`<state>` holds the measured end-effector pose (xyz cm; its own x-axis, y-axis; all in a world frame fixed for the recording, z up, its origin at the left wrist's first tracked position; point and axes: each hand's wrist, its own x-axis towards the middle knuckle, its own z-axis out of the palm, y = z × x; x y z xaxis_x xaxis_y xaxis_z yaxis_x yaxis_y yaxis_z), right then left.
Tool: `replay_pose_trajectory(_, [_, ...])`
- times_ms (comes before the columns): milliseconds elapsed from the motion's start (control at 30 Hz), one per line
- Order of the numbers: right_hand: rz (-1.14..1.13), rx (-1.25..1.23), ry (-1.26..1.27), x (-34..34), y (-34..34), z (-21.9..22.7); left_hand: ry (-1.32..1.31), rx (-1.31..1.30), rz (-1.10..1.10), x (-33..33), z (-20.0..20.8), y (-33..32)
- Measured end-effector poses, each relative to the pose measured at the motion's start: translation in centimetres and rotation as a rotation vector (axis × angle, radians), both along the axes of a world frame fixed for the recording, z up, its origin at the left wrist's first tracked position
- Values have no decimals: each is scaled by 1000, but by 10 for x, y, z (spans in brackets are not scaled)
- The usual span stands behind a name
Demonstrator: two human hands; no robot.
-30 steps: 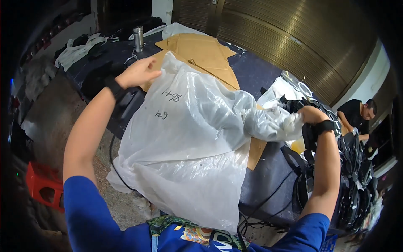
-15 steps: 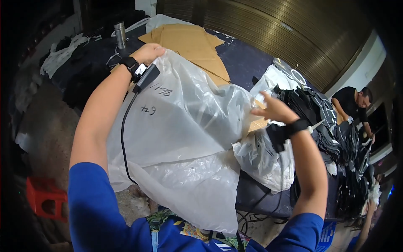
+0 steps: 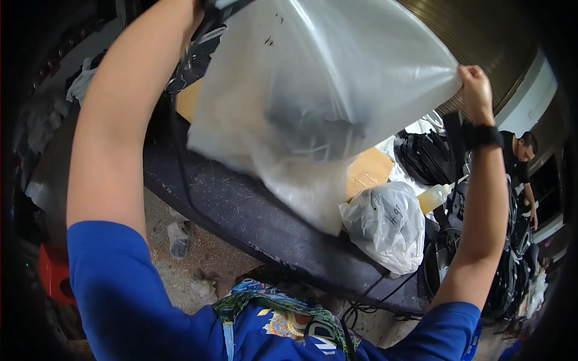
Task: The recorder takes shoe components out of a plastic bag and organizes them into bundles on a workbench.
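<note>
A large translucent white plastic bag (image 3: pixel 247 108) is stretched up in front of me. Handwritten marks show near its top left. My right hand (image 3: pixel 475 90) pinches its upper right corner, raised high at the right. My left arm reaches up past the top edge, so that hand is out of sight. A dark shape shows through the sheet; I cannot tell whether it lies inside or behind. Below the lifted bag sits a smaller, filled white plastic bag (image 3: pixel 385 225) on the dark table (image 3: pixel 259 207). Beside that bag is a brown cardboard piece (image 3: pixel 368 173).
A bottle with yellow liquid (image 3: pixel 435 197) lies tilted beside the small bag. Stacks of black pieces (image 3: pixel 424 157) fill the right side. A person in black (image 3: pixel 522 150) bends there. A red stool (image 3: pixel 55 274) stands at lower left; cables (image 3: pixel 361 304) hang below the table edge.
The large bag has risen from the table and spreads upward. My right hand, earlier open and apart from it, now grips its corner. My left arm has moved up, taking the hand out of view.
</note>
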<state>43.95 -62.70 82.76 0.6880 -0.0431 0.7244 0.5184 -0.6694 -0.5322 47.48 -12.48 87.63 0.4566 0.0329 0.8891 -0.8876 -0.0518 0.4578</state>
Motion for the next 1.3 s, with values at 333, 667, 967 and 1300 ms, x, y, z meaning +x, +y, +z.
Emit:
replay_pose_trajectory(333, [203, 624, -138, 3, 13, 96, -141, 407, 232, -72, 14, -52])
replay_pose_trajectory(667, [709, -312, 38, -93, 159, 32, -288, 277, 295, -99, 17, -118])
replay_pose_trajectory(967, [160, 89, -91, -42, 110, 56, -369, 103, 106, -107, -50, -180])
replay_pose_trajectory(1300, [219, 247, -395, -22, 137, 78, 556, 694, 215, -192, -263, -177])
